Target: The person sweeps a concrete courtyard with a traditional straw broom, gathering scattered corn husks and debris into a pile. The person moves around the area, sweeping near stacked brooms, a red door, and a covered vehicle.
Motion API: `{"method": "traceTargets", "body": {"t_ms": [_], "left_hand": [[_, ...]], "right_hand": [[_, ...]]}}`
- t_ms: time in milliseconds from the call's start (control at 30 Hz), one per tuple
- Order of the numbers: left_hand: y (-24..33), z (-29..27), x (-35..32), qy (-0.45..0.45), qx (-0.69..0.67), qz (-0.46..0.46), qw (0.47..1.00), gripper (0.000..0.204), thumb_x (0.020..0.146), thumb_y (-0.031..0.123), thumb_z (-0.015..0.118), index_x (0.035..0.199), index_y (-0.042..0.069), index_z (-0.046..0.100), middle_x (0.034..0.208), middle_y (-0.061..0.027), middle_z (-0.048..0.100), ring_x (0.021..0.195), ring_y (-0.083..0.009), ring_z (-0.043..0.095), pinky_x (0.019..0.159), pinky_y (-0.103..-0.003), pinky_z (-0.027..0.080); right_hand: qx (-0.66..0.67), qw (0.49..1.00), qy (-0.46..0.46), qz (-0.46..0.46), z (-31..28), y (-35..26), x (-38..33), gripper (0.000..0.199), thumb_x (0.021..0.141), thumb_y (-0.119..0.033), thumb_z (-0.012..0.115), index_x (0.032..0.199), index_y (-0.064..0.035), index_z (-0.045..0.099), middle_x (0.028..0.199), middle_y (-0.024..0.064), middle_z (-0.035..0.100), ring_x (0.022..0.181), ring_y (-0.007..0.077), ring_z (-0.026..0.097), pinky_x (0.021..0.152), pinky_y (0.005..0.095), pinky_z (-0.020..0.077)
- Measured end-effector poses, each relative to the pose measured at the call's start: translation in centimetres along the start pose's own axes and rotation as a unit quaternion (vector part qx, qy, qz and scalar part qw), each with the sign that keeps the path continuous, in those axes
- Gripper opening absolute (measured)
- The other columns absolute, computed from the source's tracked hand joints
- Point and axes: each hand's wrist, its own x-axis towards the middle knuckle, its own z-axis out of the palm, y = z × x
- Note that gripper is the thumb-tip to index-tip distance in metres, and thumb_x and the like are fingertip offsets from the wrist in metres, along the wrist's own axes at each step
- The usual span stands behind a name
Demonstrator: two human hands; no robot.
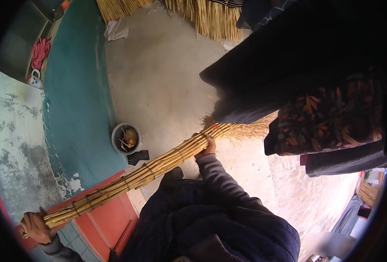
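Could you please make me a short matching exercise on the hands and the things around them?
Column one:
1. Left hand
2. Right hand
3. Round bucket
4. Cloth near the white mug

Column two:
A. On the floor beside the teal wall
B. At the lower-left end of the tied stalk bundle
C. Crumpled and pinkish red
D. Gripping the bundle nearer its brushy end

Pairs: 1-B, 2-D, 3-A, 4-C
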Motion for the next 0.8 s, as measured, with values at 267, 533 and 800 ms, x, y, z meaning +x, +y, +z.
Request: {"method": "traceTargets", "body": {"t_ms": [267, 533, 800], "left_hand": [[10.3, -9.0, -6.0, -0.083, 0.020, -0.058, 0.995, 0.024, 0.073, 0.004, 0.066, 0.066, 0.002, 0.043, 0.065, -0.0164, 0.042, 0.069, -0.0349, 0.048, 0.065, -0.047, 0.036], [14.1, -6.1, -14.6, -0.052, -0.056, 0.011, 0.997, 0.024, 0.074, 0.013, 0.064, 0.066, 0.005, 0.043, 0.063, -0.0139, 0.035, 0.060, -0.0308, 0.038, 0.060, -0.046, 0.036], [9.5, -9.3, -25.7, -0.038, -0.002, -0.045, 0.998, 0.029, 0.078, 0.024, 0.063, 0.069, 0.001, 0.048, 0.067, -0.0157, 0.045, 0.068, -0.0348, 0.044, 0.065, -0.049, 0.036]], "right_hand": [[-0.046, 0.984, 0.137, 0.107, -8.0, -3.4, -6.2, 0.035, 0.074, -0.032, 0.061, 0.097, -0.0054, 0.055, 0.090, 0.0129, 0.060, 0.087, 0.0324, 0.057, 0.086, 0.0477, 0.0465], [-0.019, 0.987, 0.155, 0.035, -15.6, -11.3, -23.4, 0.038, 0.072, -0.028, 0.058, 0.096, 0.0005, 0.058, 0.090, 0.0168, 0.062, 0.084, 0.0341, 0.059, 0.084, 0.0484, 0.0484], [0.023, 0.994, 0.107, -0.007, -15.4, -6.4, -27.0, 0.041, 0.072, -0.028, 0.060, 0.097, 0.0049, 0.058, 0.091, 0.0179, 0.063, 0.085, 0.0352, 0.060, 0.084, 0.0484, 0.0487]]}}
